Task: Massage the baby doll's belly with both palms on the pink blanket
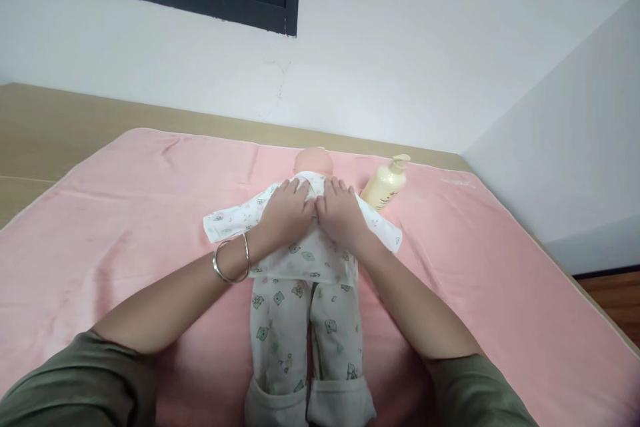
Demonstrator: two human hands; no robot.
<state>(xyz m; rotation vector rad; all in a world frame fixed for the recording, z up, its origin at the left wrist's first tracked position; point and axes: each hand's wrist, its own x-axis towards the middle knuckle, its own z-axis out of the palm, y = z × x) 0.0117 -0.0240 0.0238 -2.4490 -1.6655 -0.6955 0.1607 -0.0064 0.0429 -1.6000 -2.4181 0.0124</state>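
Observation:
A baby doll (314, 161) lies on a pink sheet, its bare head at the far end. It wears a white printed top (315, 257) with the sleeves spread to both sides, and matching printed trousers (283, 327) with turned-up cuffs. Flat on the left of the doll's upper body rests my left hand (289, 212), fingers stretched towards the head. My right hand (343, 212) lies the same way on the right side, the thumbs close together at the middle. Neither hand grips anything. The doll's face is not visible.
A cream pump bottle (386, 183) stands tilted-looking by the right sleeve. The pink sheet (150, 213) covers most of a wooden surface (75, 113). Behind it rises a white wall (390, 67) with a dark window frame (280, 7).

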